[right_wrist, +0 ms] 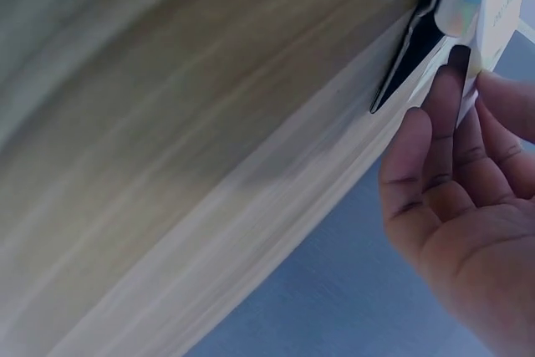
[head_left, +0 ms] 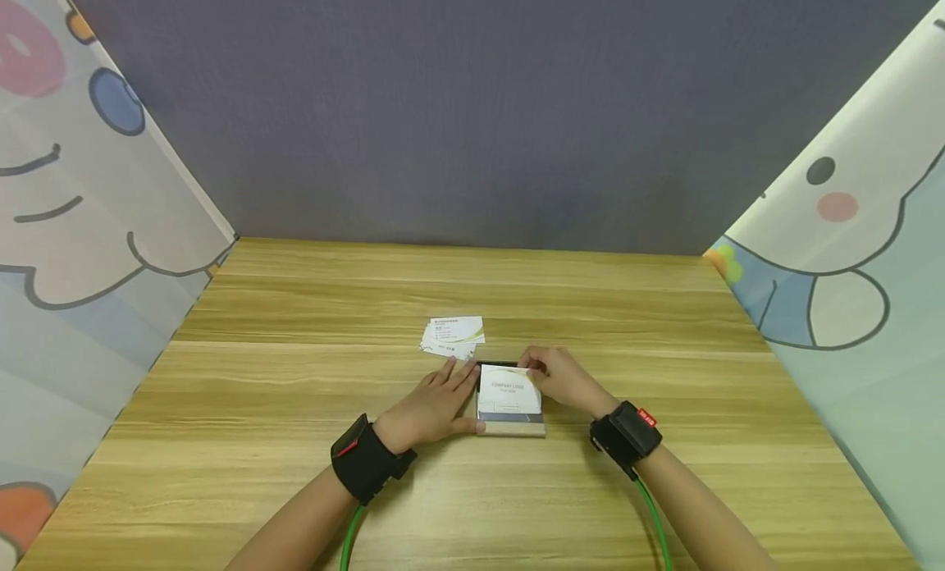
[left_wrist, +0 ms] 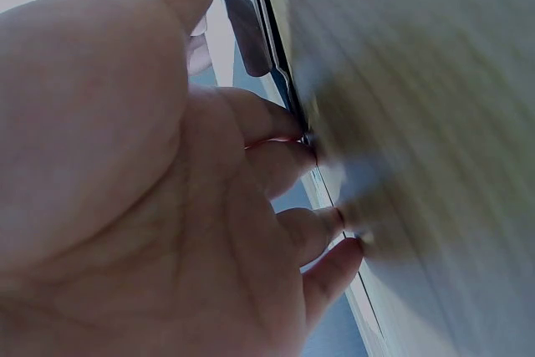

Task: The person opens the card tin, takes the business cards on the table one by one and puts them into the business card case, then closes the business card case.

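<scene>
In the head view, a flat card case [head_left: 517, 430] lies on the table, its near part shiny and its far edge dark. White business cards [head_left: 509, 395] lie over it, the top one printed "COMPANY LOGO". My left hand [head_left: 435, 403] is spread along the case's left side, thumb at the near left corner and fingertips by the far left one. At the far right corner, my right hand [head_left: 564, 381] pinches the top card's edge between thumb and fingers. The right wrist view shows this card edge raised beside the dark, thin case [right_wrist: 411, 60].
A few loose business cards [head_left: 454, 333] overlap on the wooden table [head_left: 295, 374] just beyond my left fingertips. A grey panel [head_left: 472, 120] stands behind the table, with cartoon-printed sheets [head_left: 827, 251] at both sides. Green cables [head_left: 653, 518] run from the wrist straps.
</scene>
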`<state>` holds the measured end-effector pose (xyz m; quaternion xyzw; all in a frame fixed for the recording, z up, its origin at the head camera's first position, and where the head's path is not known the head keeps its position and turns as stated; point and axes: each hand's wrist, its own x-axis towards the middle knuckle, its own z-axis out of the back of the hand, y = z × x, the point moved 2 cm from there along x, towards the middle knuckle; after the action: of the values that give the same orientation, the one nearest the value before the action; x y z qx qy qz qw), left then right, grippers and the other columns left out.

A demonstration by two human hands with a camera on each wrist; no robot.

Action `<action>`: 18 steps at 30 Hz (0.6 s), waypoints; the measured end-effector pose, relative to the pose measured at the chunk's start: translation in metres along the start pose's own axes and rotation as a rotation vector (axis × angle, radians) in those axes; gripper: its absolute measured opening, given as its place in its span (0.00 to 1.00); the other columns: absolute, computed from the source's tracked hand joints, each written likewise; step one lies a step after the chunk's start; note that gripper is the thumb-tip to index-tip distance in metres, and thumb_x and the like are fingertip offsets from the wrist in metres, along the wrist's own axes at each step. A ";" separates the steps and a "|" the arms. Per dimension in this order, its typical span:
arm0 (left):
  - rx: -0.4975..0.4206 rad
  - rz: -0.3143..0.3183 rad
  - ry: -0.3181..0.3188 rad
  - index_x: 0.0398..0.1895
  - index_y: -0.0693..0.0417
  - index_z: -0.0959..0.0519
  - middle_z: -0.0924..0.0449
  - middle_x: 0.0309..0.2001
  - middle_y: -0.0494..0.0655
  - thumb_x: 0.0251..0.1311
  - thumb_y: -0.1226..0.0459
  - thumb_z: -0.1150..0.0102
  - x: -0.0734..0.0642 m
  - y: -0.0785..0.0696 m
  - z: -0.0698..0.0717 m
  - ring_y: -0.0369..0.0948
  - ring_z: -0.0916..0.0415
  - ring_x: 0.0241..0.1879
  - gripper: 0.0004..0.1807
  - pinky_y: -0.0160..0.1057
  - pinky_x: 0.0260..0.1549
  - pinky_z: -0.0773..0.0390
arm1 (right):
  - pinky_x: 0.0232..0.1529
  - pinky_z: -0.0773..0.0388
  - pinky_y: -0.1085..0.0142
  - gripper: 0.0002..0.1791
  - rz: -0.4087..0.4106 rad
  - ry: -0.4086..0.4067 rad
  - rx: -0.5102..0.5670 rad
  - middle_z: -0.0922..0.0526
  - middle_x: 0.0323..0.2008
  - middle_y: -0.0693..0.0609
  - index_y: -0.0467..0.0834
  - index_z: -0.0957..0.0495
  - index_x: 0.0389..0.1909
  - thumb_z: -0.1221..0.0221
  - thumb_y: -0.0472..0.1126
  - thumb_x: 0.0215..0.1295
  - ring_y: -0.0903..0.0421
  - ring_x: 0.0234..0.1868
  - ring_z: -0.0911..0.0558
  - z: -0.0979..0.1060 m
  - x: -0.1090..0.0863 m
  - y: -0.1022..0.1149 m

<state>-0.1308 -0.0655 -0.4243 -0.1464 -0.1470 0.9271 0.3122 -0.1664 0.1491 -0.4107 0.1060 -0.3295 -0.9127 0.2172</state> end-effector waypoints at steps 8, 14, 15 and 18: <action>0.002 0.003 0.013 0.70 0.60 0.50 0.57 0.72 0.52 0.58 0.41 0.53 0.000 0.001 0.000 0.56 0.62 0.71 0.45 0.54 0.64 0.47 | 0.28 0.29 0.70 0.08 0.024 0.038 -0.021 0.20 0.29 0.50 0.41 0.21 0.35 0.48 0.28 0.61 0.60 0.29 0.26 -0.002 -0.004 0.002; 0.006 0.003 0.007 0.70 0.60 0.50 0.57 0.72 0.52 0.58 0.40 0.52 0.000 0.001 -0.001 0.56 0.61 0.71 0.46 0.54 0.64 0.47 | 0.27 0.30 0.73 0.07 0.073 0.068 -0.040 0.22 0.29 0.50 0.39 0.20 0.32 0.45 0.28 0.59 0.62 0.27 0.28 -0.004 -0.006 0.003; 0.009 0.002 0.005 0.70 0.60 0.50 0.57 0.72 0.52 0.57 0.40 0.53 0.000 0.001 -0.001 0.56 0.61 0.71 0.46 0.54 0.64 0.46 | 0.27 0.30 0.73 0.06 0.081 0.073 -0.044 0.22 0.29 0.50 0.39 0.20 0.32 0.45 0.28 0.59 0.63 0.27 0.28 -0.004 -0.006 0.003; 0.013 0.001 0.002 0.70 0.59 0.49 0.56 0.72 0.52 0.57 0.40 0.52 -0.001 0.001 -0.001 0.56 0.61 0.71 0.46 0.54 0.64 0.46 | 0.27 0.30 0.73 0.06 0.103 0.085 -0.046 0.23 0.28 0.51 0.40 0.20 0.31 0.44 0.29 0.58 0.64 0.27 0.29 -0.006 -0.008 0.003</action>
<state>-0.1306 -0.0663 -0.4253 -0.1452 -0.1405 0.9281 0.3128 -0.1569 0.1476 -0.4127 0.1224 -0.3040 -0.9023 0.2802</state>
